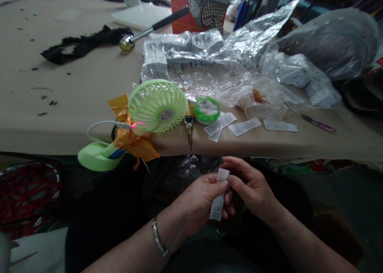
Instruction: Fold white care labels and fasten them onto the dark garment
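Observation:
A narrow white printed label (pixel 217 207) hangs upright over my lap, just below the table's front edge. My left hand (pixel 199 201), a metal bangle on its wrist, is closed on the label, thumb pressing across its front. From the other side, my right hand (pixel 254 189) meets the label's upper end, its thumb at the edge and its fingers curved over; some fingertips are hidden behind. More printed labels (pixel 244 127) lie on the table nearest my hands. Beside them are a green round tub (pixel 206 110) with white filling and a soldering-iron-like tool (pixel 189 130), tip toward me.
A green fan (pixel 158 105), bound with brown tape, stands at the table edge with a white cable. Clear plastic bags (pixel 191 65) spread behind it. Small tweezers or a cutter (pixel 318 123) lie right; a black-handled hammer (pixel 154 28) rests on the left. A red basket (pixel 30 197) stands below.

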`<move>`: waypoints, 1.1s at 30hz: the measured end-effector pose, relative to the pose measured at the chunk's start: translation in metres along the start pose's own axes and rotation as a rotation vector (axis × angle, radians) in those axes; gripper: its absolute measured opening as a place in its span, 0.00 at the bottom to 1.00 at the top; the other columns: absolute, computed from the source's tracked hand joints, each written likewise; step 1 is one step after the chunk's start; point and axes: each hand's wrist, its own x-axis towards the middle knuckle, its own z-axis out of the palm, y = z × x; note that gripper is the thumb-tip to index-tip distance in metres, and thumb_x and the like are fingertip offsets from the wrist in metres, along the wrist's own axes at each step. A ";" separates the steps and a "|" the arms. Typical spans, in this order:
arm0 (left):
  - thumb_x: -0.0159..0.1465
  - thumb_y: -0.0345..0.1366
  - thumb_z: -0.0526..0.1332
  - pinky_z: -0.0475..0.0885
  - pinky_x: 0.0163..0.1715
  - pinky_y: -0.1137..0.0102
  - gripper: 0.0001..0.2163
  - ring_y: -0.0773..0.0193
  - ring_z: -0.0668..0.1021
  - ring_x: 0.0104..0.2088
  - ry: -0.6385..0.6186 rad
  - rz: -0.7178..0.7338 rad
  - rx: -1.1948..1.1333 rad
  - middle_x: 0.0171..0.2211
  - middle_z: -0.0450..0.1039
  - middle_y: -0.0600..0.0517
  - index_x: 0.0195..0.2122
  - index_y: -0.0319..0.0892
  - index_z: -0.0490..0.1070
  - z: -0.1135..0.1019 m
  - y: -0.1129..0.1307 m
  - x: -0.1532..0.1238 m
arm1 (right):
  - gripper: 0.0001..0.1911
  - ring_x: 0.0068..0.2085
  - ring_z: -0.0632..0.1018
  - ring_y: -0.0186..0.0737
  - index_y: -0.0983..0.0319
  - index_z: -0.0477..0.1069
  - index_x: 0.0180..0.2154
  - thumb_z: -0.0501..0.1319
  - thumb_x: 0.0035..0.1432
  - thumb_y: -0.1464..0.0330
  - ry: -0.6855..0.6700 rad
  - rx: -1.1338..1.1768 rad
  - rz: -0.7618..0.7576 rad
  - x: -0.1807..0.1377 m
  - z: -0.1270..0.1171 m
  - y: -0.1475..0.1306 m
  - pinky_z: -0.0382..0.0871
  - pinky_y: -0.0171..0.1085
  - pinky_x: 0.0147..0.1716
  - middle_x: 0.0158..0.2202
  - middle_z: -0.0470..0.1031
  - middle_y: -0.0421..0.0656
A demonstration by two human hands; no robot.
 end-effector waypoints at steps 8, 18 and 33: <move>0.59 0.41 0.60 0.62 0.19 0.76 0.11 0.71 0.70 0.19 0.131 0.110 0.106 0.19 0.65 0.56 0.25 0.39 0.66 0.004 0.001 -0.004 | 0.08 0.23 0.70 0.29 0.63 0.70 0.31 0.63 0.54 0.64 -0.036 0.319 0.268 0.014 0.004 0.002 0.66 0.29 0.24 0.24 0.70 0.37; 0.61 0.36 0.57 0.65 0.29 0.73 0.08 0.69 0.69 0.26 0.300 0.370 0.358 0.23 0.67 0.55 0.28 0.38 0.70 -0.008 0.008 -0.017 | 0.07 0.26 0.70 0.32 0.61 0.69 0.28 0.60 0.55 0.66 -0.123 0.288 0.122 0.030 0.023 -0.014 0.66 0.31 0.26 0.26 0.70 0.38; 0.60 0.34 0.59 0.68 0.30 0.74 0.05 0.65 0.76 0.29 0.709 0.736 0.782 0.27 0.76 0.54 0.33 0.44 0.75 -0.031 0.031 -0.036 | 0.05 0.25 0.69 0.30 0.61 0.69 0.27 0.58 0.55 0.71 -0.017 -0.141 -0.163 0.059 0.043 -0.038 0.62 0.29 0.26 0.23 0.68 0.36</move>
